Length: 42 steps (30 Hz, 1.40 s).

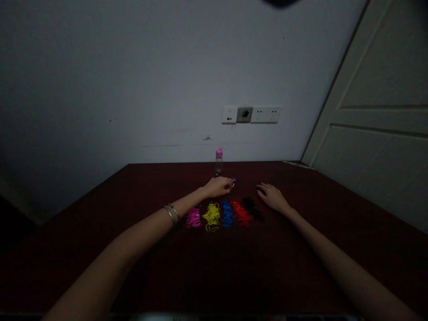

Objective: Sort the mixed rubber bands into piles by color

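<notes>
My left hand (219,186) reaches over the table behind the coloured piles, its fingers curled together. At its fingertips lies a small mixed cluster of purple and yellow rubber bands (233,181); whether the fingers grip one is hidden. My right hand (271,197) rests on the tabletop with fingers stretched out, holding nothing. Nearest to it is a pile of black rubber bands (252,208). Leftward from there run piles of red rubber bands (240,214), blue rubber bands (228,214), yellow rubber bands (212,214) and pink rubber bands (193,218).
A small clear bottle with a pink cap (218,161) stands upright behind my left hand. The dark red table (160,263) meets a pale wall (160,80) with sockets (265,115). A panelled door (377,116) is at the right. A thin strip (297,165) lies at the back right.
</notes>
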Each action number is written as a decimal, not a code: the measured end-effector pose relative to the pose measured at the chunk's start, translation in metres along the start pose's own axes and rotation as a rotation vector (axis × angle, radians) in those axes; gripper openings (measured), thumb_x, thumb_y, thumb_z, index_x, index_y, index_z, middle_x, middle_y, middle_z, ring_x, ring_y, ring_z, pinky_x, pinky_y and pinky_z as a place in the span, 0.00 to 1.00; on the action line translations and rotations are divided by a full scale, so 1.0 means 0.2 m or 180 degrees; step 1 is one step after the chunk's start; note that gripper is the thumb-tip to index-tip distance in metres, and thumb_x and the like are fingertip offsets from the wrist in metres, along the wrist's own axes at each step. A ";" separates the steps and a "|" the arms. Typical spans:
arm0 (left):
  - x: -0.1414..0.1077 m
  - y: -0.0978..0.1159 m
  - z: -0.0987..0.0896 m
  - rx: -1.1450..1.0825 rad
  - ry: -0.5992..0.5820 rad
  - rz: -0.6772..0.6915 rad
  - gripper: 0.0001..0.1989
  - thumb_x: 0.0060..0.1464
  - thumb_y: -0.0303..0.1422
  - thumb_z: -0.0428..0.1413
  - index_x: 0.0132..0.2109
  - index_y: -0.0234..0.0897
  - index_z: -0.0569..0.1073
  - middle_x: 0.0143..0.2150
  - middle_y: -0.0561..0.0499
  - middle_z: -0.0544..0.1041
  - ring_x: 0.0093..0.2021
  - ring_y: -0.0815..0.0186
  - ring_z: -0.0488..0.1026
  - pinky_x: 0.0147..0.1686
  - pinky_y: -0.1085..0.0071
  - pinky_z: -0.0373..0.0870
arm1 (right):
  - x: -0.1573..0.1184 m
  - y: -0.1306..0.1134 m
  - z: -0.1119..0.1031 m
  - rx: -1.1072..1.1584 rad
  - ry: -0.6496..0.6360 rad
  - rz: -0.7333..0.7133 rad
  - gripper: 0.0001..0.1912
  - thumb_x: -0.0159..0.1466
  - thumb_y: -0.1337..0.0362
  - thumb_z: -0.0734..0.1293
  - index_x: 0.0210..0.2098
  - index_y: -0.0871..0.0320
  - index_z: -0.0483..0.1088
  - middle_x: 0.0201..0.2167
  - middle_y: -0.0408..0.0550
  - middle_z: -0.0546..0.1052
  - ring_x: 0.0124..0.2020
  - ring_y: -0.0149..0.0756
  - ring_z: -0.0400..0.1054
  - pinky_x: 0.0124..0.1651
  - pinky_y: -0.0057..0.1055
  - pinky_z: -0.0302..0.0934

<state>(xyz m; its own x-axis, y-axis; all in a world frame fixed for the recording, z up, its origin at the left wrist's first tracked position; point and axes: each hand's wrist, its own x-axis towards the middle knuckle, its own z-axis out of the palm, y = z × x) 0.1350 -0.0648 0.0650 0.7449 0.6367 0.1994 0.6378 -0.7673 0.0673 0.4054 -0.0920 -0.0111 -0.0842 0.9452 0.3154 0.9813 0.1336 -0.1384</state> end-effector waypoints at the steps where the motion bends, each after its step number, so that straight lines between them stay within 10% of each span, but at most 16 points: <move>1: 0.02 0.05 0.01 -0.0007 -0.0048 0.0167 0.10 0.52 0.30 0.51 0.38 0.38 0.76 0.40 0.49 0.76 0.41 0.65 0.72 0.36 0.75 0.65 | 0.00 0.00 0.00 0.0008 0.0003 -0.0005 0.24 0.65 0.57 0.54 0.55 0.58 0.66 0.59 0.55 0.64 0.60 0.48 0.56 0.59 0.45 0.51; 8: 0.11 0.26 0.05 -0.0013 -0.0247 0.0800 0.09 0.52 0.29 0.51 0.37 0.36 0.76 0.37 0.48 0.76 0.37 0.67 0.72 0.34 0.76 0.64 | 0.01 0.01 0.02 0.0088 0.0058 0.0015 0.23 0.65 0.56 0.54 0.55 0.58 0.67 0.58 0.55 0.65 0.60 0.47 0.56 0.59 0.45 0.52; 15: 0.12 0.25 0.05 -0.0238 -0.0296 0.0836 0.10 0.50 0.28 0.53 0.39 0.37 0.77 0.36 0.49 0.77 0.35 0.67 0.72 0.34 0.75 0.63 | 0.01 0.00 0.02 0.0077 0.0064 -0.0018 0.23 0.65 0.57 0.54 0.55 0.57 0.66 0.59 0.54 0.65 0.60 0.47 0.56 0.59 0.45 0.51; 29: -0.20 -0.73 0.07 -0.1322 0.1347 -0.2033 0.06 0.40 0.28 0.57 0.28 0.33 0.78 0.25 0.49 0.76 0.29 0.66 0.69 0.32 0.74 0.62 | 0.00 -0.01 -0.01 0.0077 -0.0007 0.0032 0.24 0.65 0.57 0.53 0.55 0.58 0.66 0.59 0.55 0.64 0.60 0.48 0.56 0.59 0.46 0.52; 36: -0.41 -0.87 0.12 -0.2404 0.2714 -0.3046 0.06 0.38 0.32 0.58 0.24 0.33 0.76 0.22 0.49 0.74 0.27 0.66 0.68 0.27 0.75 0.60 | 0.00 0.00 0.00 0.0083 0.0030 0.0005 0.24 0.65 0.56 0.53 0.54 0.58 0.67 0.58 0.55 0.65 0.60 0.47 0.56 0.58 0.47 0.52; 42: -0.43 -0.86 0.13 -0.2643 0.2935 -0.2989 0.09 0.40 0.34 0.55 0.24 0.32 0.75 0.19 0.52 0.71 0.23 0.69 0.65 0.24 0.75 0.58 | 0.01 0.01 0.00 -0.0029 -0.0022 -0.0012 0.24 0.65 0.57 0.53 0.55 0.59 0.66 0.59 0.56 0.65 0.60 0.47 0.57 0.59 0.45 0.52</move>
<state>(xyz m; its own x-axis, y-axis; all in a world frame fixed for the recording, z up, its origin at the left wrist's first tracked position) -0.0326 0.0142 0.0106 -0.4175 0.8688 0.2662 0.2739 -0.1590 0.9485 0.4065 -0.0910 -0.0100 -0.0892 0.9468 0.3093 0.9825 0.1346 -0.1287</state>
